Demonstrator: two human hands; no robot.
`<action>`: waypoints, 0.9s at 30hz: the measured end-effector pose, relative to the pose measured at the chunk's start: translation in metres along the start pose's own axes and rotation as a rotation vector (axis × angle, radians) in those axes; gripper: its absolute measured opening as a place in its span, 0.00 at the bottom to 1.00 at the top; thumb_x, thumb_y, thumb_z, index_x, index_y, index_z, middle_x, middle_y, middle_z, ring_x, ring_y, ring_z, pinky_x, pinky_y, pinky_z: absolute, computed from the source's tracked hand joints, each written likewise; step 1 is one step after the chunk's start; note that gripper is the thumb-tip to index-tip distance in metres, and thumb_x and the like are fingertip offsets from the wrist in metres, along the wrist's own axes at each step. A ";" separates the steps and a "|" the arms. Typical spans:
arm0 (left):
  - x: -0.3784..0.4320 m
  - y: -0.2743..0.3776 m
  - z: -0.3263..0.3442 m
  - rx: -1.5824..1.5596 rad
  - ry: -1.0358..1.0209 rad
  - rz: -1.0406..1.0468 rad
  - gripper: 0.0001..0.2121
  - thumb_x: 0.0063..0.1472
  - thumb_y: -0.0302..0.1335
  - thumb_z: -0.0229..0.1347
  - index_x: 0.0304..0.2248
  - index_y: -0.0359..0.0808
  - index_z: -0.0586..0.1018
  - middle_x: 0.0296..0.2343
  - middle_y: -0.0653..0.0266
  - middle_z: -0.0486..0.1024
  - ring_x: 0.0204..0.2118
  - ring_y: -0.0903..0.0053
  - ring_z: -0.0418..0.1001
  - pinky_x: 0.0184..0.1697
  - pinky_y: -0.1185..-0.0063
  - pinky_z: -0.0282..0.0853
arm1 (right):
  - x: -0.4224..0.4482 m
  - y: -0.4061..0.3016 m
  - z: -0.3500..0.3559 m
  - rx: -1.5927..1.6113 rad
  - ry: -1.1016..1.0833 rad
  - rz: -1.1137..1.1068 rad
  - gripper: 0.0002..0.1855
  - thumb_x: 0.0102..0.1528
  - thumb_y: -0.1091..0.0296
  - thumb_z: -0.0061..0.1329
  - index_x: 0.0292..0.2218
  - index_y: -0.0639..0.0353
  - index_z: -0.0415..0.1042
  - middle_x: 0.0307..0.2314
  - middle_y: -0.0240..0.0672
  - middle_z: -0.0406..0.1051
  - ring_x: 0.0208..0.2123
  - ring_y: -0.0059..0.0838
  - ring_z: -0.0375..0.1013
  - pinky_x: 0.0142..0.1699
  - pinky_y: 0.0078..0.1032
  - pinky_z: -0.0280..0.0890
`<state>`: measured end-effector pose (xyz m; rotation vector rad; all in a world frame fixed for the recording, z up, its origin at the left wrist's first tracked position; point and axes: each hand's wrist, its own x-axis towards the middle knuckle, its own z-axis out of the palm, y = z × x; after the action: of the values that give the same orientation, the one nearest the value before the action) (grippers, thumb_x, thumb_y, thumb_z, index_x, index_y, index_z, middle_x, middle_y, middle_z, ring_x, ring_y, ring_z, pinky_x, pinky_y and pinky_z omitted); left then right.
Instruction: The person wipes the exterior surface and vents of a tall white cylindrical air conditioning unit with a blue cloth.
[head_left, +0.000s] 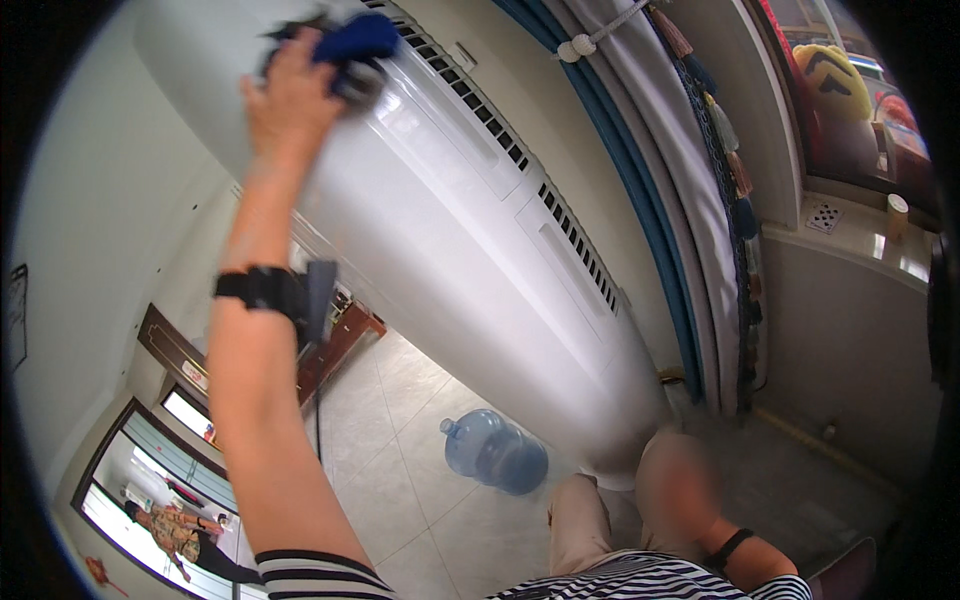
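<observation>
My left hand is raised high, blurred by motion, with a dark blue cloth bunched under its fingers. Hand and cloth are at the upper part of a tall white floor-standing air conditioner, whose rounded body runs down to the floor by my legs. Dark slotted vents line its wall-facing side. Low on the right, my right hand is by my knee, too blurred to show its fingers. Black bands circle both wrists, and a grey device is attached to the left one.
A blue-tinted water jug lies on the tiled floor. Tasselled curtains hang beside the air conditioner. A playing card and a small pale container are on the windowsill. Another person stands across the room.
</observation>
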<state>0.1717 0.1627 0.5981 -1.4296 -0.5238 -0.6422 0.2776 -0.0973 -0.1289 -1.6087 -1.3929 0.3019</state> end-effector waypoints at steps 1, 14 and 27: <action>0.015 -0.018 0.003 0.078 -0.011 -0.144 0.20 0.53 0.37 0.56 0.47 0.49 0.73 0.58 0.74 0.53 0.61 0.75 0.48 0.55 0.47 0.47 | 0.001 0.003 0.000 -0.006 0.004 0.007 0.22 0.61 0.64 0.40 0.54 0.59 0.57 0.48 0.37 0.62 0.51 0.29 0.61 0.56 0.26 0.56; 0.037 0.036 0.000 -0.121 0.060 -0.144 0.19 0.52 0.42 0.54 0.37 0.35 0.78 0.48 0.57 0.66 0.55 0.64 0.57 0.58 0.61 0.49 | 0.000 0.011 0.022 0.223 0.000 0.161 0.17 0.62 0.62 0.37 0.51 0.57 0.60 0.45 0.34 0.63 0.46 0.25 0.64 0.51 0.24 0.61; -0.140 0.272 -0.001 -0.660 -0.281 0.475 0.10 0.42 0.36 0.60 0.28 0.46 0.82 0.41 0.64 0.71 0.48 0.70 0.64 0.55 0.60 0.52 | 0.001 0.009 0.022 0.440 0.007 0.284 0.16 0.64 0.60 0.33 0.50 0.55 0.61 0.43 0.31 0.65 0.43 0.21 0.65 0.48 0.22 0.64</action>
<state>0.2555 0.1818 0.3049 -2.1981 -0.1647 -0.2270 0.2677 -0.0844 -0.1468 -1.4279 -1.0009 0.7171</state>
